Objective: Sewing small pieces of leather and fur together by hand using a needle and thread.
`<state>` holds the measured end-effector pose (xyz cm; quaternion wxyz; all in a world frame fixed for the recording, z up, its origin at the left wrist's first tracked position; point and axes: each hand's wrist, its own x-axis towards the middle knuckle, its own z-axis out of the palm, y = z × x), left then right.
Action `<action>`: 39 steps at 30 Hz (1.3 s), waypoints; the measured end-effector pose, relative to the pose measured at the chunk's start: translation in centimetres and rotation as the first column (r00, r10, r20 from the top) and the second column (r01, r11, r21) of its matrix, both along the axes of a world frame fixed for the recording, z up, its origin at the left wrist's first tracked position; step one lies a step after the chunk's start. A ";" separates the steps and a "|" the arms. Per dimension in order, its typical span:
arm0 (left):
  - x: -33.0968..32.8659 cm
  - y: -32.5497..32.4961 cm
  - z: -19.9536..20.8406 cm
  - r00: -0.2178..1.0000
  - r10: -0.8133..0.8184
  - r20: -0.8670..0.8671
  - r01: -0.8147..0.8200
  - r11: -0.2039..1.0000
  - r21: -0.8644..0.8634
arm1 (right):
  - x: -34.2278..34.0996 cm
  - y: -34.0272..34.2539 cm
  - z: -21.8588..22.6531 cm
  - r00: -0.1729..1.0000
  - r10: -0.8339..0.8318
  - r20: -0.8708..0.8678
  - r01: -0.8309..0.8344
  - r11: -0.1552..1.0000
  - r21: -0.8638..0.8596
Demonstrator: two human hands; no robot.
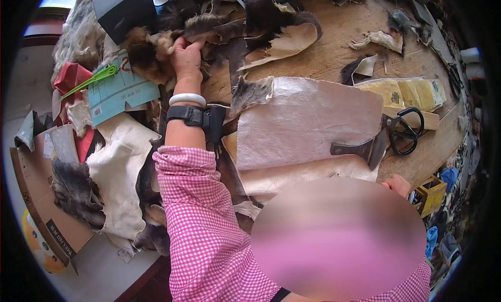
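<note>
My left hand (187,57) stretches to the far side of the wooden table, its fingers closed on a brown fur scrap (140,47) in a heap of dark fur pieces. My right hand (399,185) is by the table's right front edge, partly covered by a blurred oval. Its fingers look curled, and what they hold, if anything, is hidden. Between the hands lies a pale pinkish hide (308,124), its near edge curled. A dark metal blade (360,148) rests on its right side, beside black-handled scissors (404,129).
Fur-backed hide pieces (122,166) hang at the left, near a cardboard box (65,218), a light-blue card (120,88) and a green plastic stick (94,81). A dark box (125,14) stands at the far left. A yellow packet (412,93) lies right; a yellow crate (432,195) is below.
</note>
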<state>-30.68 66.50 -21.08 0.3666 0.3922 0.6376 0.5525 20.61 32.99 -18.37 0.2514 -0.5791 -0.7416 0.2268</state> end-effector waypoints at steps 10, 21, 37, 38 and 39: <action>0.8 -5.3 8.5 0.911 -0.322 0.259 0.229 0.915 0.333 | -0.2 0.2 0.2 1.000 0.008 -0.009 -0.008 1.000 0.006; 6.7 -14.5 14.6 0.886 -0.336 -0.319 0.461 0.712 0.530 | -0.4 0.0 0.3 0.999 -0.024 -0.032 0.024 1.000 0.002; 13.8 -29.2 20.5 0.592 0.017 -0.806 0.592 0.669 0.449 | -0.3 0.0 0.1 0.995 -0.014 -0.097 0.020 0.998 0.055; 14.3 -30.1 20.5 0.591 -0.006 -0.807 0.590 0.686 0.427 | -0.2 0.0 0.0 0.994 -0.006 -0.108 0.013 0.998 0.067; 14.9 -30.8 20.3 0.607 -0.021 -0.795 0.592 0.680 0.433 | -0.1 -0.1 -0.1 0.993 -0.004 -0.116 0.012 0.998 0.068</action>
